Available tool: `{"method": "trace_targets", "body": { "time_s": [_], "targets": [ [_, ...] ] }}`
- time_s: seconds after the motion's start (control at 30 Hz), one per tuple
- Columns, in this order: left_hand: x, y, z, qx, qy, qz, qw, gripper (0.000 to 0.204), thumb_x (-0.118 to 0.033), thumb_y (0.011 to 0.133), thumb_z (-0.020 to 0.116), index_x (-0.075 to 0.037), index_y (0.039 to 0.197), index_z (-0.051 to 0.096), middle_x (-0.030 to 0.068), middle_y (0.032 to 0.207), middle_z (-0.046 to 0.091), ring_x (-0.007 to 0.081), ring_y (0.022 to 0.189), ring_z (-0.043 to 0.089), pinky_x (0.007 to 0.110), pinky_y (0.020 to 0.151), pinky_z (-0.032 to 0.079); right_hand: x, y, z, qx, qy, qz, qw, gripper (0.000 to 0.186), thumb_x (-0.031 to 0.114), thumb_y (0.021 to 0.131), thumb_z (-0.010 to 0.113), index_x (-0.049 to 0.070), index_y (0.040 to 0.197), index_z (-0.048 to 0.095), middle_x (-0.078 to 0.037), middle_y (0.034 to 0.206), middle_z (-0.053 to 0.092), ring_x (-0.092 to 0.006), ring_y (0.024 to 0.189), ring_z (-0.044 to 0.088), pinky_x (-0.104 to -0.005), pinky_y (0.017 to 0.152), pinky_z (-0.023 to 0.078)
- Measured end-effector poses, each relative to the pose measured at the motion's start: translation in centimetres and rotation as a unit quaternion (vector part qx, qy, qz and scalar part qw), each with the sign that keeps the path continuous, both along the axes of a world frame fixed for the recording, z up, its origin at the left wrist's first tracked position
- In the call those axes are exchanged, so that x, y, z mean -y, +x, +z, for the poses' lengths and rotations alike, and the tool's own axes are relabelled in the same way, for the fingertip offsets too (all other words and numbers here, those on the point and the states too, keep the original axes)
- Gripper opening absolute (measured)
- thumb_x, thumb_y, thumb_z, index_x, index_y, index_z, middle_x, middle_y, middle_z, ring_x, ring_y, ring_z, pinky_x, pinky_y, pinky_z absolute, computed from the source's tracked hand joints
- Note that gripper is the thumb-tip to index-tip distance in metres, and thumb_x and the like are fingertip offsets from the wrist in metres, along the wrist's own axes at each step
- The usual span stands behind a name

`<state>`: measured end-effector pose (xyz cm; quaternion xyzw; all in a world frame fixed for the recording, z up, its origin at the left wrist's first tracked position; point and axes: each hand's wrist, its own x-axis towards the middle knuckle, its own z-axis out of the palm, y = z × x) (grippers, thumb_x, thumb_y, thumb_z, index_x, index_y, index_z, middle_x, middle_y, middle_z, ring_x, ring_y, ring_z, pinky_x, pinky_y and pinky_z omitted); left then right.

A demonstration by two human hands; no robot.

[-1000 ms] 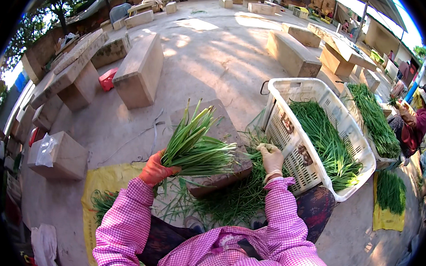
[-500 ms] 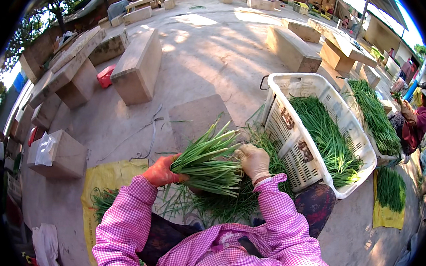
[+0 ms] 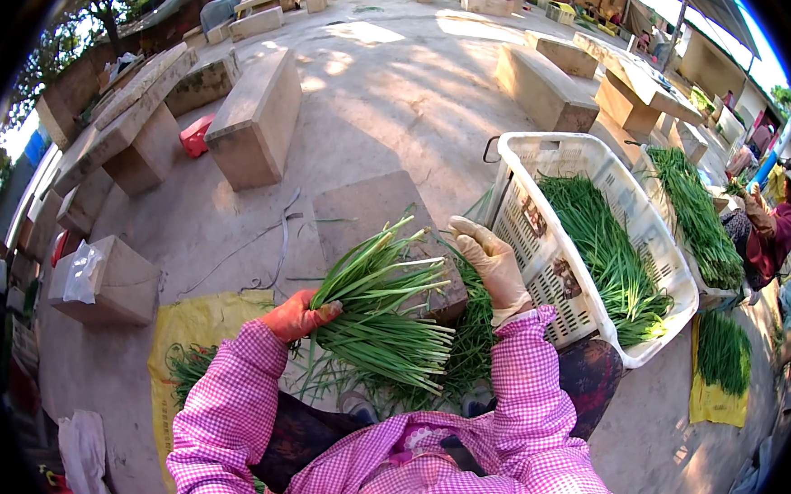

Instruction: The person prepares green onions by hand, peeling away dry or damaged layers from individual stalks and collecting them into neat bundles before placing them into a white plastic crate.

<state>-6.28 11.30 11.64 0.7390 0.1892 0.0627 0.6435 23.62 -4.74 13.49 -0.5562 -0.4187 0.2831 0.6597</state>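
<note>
My left hand (image 3: 301, 315), in an orange-red glove, is closed around a thick bunch of chives (image 3: 382, 314). The pale stem ends point up and to the right, and some leaves hang toward my lap. My right hand (image 3: 492, 264), in a cream glove, is raised to the right of the bunch, apart from it, with its fingers stretched out. A thin green strand shows by its fingertips; whether they touch it I cannot tell. Loose chive leaves (image 3: 475, 311) lie in a heap below, beside a low stone block (image 3: 375, 205).
A white plastic crate (image 3: 551, 288) of chives stands at my right, with another filled crate beyond it. Yellow sacks (image 3: 215, 313) lie on both sides, chives on them. A person (image 3: 777, 221) sits at the far right. Stone benches (image 3: 256, 121) stand around the concrete yard.
My right hand has moved away from the bunch, up and to the right, its fingers straightening. The bunch has tilted slightly in my left hand, uncovering more of the stone block.
</note>
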Motion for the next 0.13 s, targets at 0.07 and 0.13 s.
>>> {"method": "trace_targets", "body": {
  "time_s": [0.07, 0.13],
  "targets": [
    [0.1, 0.0, 0.1, -0.023, -0.008, -0.018, 1.000, 0.062, -0.050, 0.088, 0.059, 0.000, 0.124, 0.054, 0.0060, 0.112, 0.062, 0.0153, 0.104, 0.052, 0.031, 0.092, 0.042, -1.3, -0.8, 0.3, -0.031, -0.139, 0.112, 0.983, 0.040, 0.024, 0.087, 0.068, 0.009, 0.123, 0.060, -0.006, 0.109, 0.065, -0.0128, 0.100, 0.058, -0.0259, 0.089, 0.044],
    [0.1, 0.1, 0.3, -0.031, -0.012, -0.028, 0.999, 0.063, -0.051, 0.088, 0.059, 0.000, 0.124, 0.054, 0.0061, 0.113, 0.062, 0.0155, 0.104, 0.052, 0.031, 0.093, 0.042, -1.7, -1.0, 0.7, -0.043, -0.207, 0.165, 0.963, 0.040, 0.024, 0.086, 0.068, 0.009, 0.123, 0.060, -0.006, 0.109, 0.065, -0.0123, 0.102, 0.057, -0.0251, 0.090, 0.044]
  ]
}}
